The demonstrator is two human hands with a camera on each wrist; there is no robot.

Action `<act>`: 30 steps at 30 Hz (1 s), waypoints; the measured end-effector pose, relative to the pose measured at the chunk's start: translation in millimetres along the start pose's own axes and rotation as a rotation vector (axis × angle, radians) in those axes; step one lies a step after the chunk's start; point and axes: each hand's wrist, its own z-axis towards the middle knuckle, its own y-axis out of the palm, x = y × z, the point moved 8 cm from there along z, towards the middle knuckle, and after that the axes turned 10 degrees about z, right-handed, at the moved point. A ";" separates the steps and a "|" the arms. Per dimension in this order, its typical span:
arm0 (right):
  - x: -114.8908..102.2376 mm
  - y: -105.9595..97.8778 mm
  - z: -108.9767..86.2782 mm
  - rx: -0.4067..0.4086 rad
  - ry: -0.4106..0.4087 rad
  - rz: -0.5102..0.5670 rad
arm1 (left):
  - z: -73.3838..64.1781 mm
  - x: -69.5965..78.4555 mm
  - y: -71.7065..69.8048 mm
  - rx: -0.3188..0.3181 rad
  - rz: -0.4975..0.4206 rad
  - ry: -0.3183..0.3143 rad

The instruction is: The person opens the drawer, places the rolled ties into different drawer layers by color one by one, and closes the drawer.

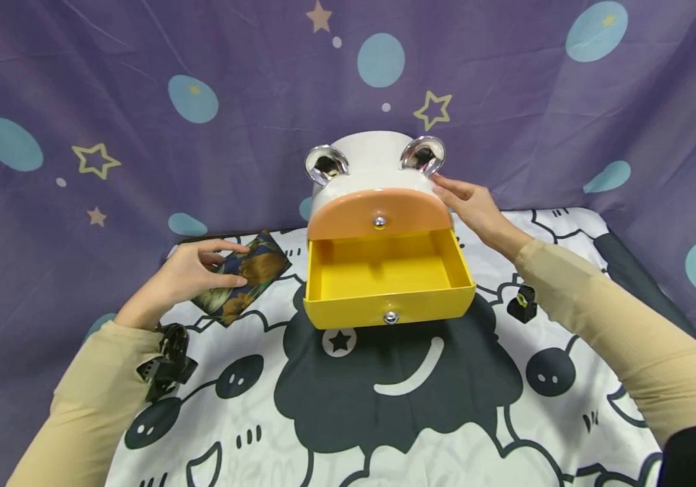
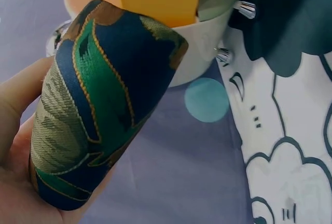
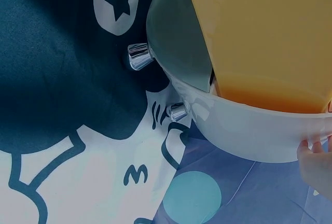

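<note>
My left hand (image 1: 180,277) grips a floral fabric pouch (image 1: 259,267) between thumb and fingers, left of a duck-faced drawer box (image 1: 375,159). The left wrist view shows the pouch's navy, green and gold pattern close up, with the thumb and palm behind it. The box has a white body, silver-rimmed eyes and an orange upper front (image 1: 348,220) with a knob. Below that, a yellow drawer (image 1: 384,310) is pulled out, its inside bare. My right hand (image 1: 478,210) rests its extended fingers on the box's right side, just below the eye.
A cartoon-print cloth (image 1: 396,419) in white and dark grey lies under the box. Behind it hangs a purple curtain (image 1: 262,81) with stars and blue spots. A small black device (image 1: 168,362) is strapped at the left wrist, another (image 1: 523,304) at the right.
</note>
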 end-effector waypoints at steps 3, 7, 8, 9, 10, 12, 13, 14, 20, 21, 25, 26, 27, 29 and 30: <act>-0.5 0.0 0.0 0.002 -0.002 -0.008 | 1.7 8.5 -3.2 0.013 -0.012 0.027; -0.4 -0.3 0.4 0.002 -0.001 -0.007 | 4.9 17.9 -4.8 0.015 0.009 0.046; -0.2 -0.2 0.7 0.003 -0.002 -0.005 | 5.8 20.0 -4.9 0.011 0.015 0.050; -0.1 -0.3 0.7 0.003 -0.001 -0.005 | 6.6 22.2 -4.8 0.006 0.018 0.057; -0.2 -0.3 0.6 0.003 -0.001 -0.006 | 7.4 24.4 -4.7 0.001 0.021 0.062; -0.2 -0.4 0.6 0.002 0.001 -0.008 | 8.8 28.5 -4.3 -0.012 0.019 0.071; -0.2 -0.4 0.6 0.002 0.003 -0.010 | 9.2 30.5 -4.1 -0.018 0.018 0.074; -0.2 -0.4 0.5 0.002 0.004 -0.012 | 9.6 32.7 -3.8 -0.026 0.016 0.077; 0.2 -0.1 0.7 0.002 0.007 -0.010 | 12.1 47.5 -1.7 -0.066 -0.006 0.093; 0.2 -0.1 0.6 0.003 0.008 -0.008 | 12.8 50.1 -1.3 -0.070 -0.010 0.098; 0.0 -0.2 -0.2 0.006 0.010 -0.006 | 16.3 61.3 0.5 -0.070 -0.009 0.137; -0.1 -0.3 -0.5 0.006 0.010 -0.004 | 17.4 64.6 1.0 -0.068 -0.008 0.155; -0.2 -0.4 -0.6 0.006 0.010 -0.002 | 18.5 68.1 1.7 -0.066 -0.008 0.175; -0.2 -0.4 -1.0 0.003 0.012 0.000 | 20.2 75.3 2.4 -0.059 -0.007 0.209; -0.2 -0.4 -1.1 0.001 0.014 0.000 | 21.1 78.6 2.8 -0.058 -0.008 0.224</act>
